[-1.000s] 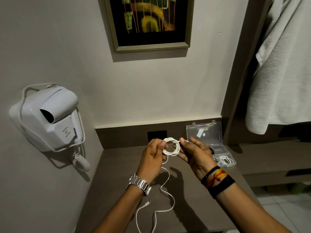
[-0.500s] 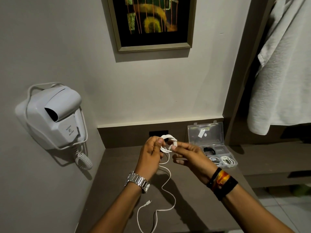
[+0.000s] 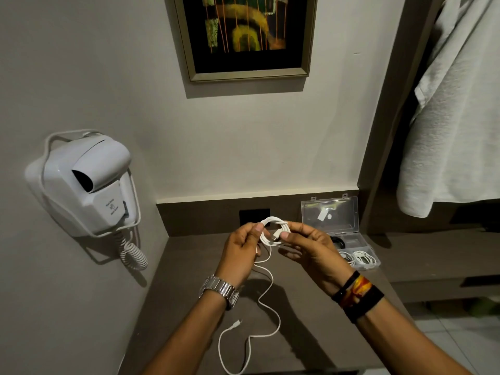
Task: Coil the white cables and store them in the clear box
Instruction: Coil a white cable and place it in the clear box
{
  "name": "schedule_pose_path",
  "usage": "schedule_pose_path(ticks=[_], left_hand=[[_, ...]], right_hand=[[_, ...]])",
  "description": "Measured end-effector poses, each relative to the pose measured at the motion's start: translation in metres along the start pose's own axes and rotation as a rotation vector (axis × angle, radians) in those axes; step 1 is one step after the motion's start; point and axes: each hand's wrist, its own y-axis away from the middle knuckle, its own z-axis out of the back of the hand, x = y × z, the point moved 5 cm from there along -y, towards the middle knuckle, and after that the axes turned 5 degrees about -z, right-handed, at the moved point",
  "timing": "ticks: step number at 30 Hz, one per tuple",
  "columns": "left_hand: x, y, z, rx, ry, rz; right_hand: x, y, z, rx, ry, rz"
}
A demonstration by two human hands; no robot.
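A white cable is wound into a small coil held up above the brown counter. My left hand pinches the coil's left side. My right hand pinches its right side at one plug. The cable's loose tail hangs down from the coil and snakes across the counter to a free plug. The clear box stands open at the back right, its lid upright. Coiled white cables and a dark item lie inside it.
A white wall-mounted hair dryer with a curly cord hangs on the left wall. A framed picture is above. A dark socket plate sits behind my hands. White towelling hangs at the right over a lower shelf.
The coil has grown tighter as my right hand brought another turn round to it. The loose tail on the counter has shortened a little. The view shifted slightly.
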Motion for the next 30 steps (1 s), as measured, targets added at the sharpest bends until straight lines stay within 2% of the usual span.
schedule_pose_path(ticks=[3,5,9,12,15,19,21,23,27,28,30], left_hand=[[0.003,0.002,0.002,0.025,0.021,0.035],[0.007,0.006,0.003,0.052,0.13,0.135],[0.005,0.01,0.0,0.139,0.692,0.438],[0.0,0.01,0.003,0.218,0.843,0.468],[0.005,0.009,0.004,0.193,0.703,0.394],[0.011,0.006,0.008,0.094,0.198,0.14],[0.015,0.005,0.007,0.077,0.033,0.033],[0.019,0.004,0.006,0.119,-0.027,0.002],[0.021,0.005,-0.002,0.371,-0.055,0.073],[0.022,0.005,-0.003,0.389,0.009,0.088],[0.024,0.005,-0.004,0.32,0.146,0.12]], right_hand=[[0.003,0.001,0.007,-0.041,0.109,0.041],[0.005,0.002,0.013,-0.091,0.199,0.07],[0.004,0.0,0.024,-0.196,0.291,0.14],[0.007,0.001,0.024,-0.227,0.344,0.187],[0.005,0.001,0.019,-0.183,0.363,0.176],[-0.002,0.005,0.017,-0.142,0.379,0.132],[-0.006,0.008,0.02,-0.135,0.371,0.114],[-0.007,0.01,0.021,-0.116,0.357,0.098],[-0.002,0.012,0.022,-0.095,0.323,0.094],[-0.002,0.012,0.023,-0.092,0.328,0.093],[-0.004,0.013,0.02,-0.076,0.345,0.083]])
